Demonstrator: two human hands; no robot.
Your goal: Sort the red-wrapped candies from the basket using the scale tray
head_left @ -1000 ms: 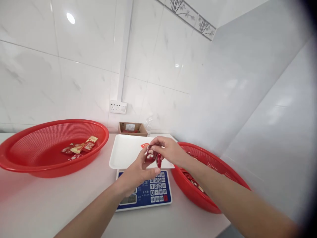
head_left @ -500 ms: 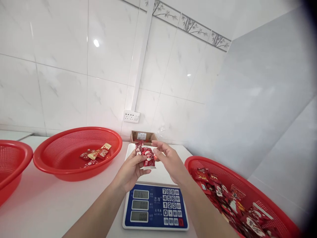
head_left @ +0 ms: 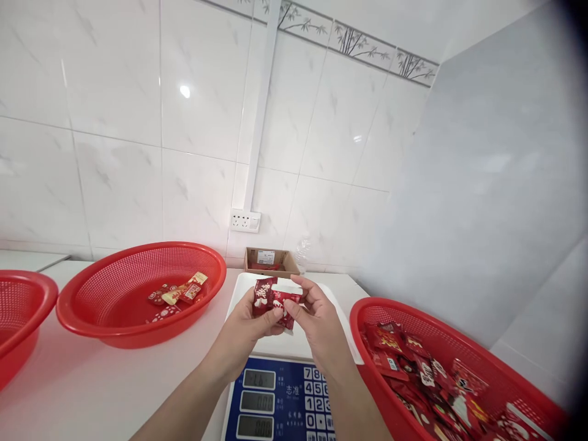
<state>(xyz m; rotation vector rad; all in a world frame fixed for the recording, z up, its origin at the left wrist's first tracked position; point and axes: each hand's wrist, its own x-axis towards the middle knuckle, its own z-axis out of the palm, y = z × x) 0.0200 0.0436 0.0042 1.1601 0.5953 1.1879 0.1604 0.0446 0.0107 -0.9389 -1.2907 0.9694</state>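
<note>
Over the white pan of a digital scale (head_left: 281,398), both hands hold small red candy packets. My left hand (head_left: 245,324) is closed on a dark red candy packet (head_left: 263,294) with white lettering. Beside it, my right hand (head_left: 316,312) pinches a brighter red candy packet (head_left: 283,306) with a white edge on top. The two packets touch or overlap, and my left thumb lies close to the second one. My fingers partly cover both. My right forearm hides part of the scale's keypad.
A red basket (head_left: 459,334) heaped with red packets stands at the right. To the left, another red basket (head_left: 105,331) holds a few packets, and a further red basket (head_left: 34,282) is cut off by the frame. Behind the scale sits a small cardboard box (head_left: 287,264).
My right hand has come in and closed on the brighter red packet, which now shows a white upper edge. The view has shifted slightly, so the scale sits lower.
</note>
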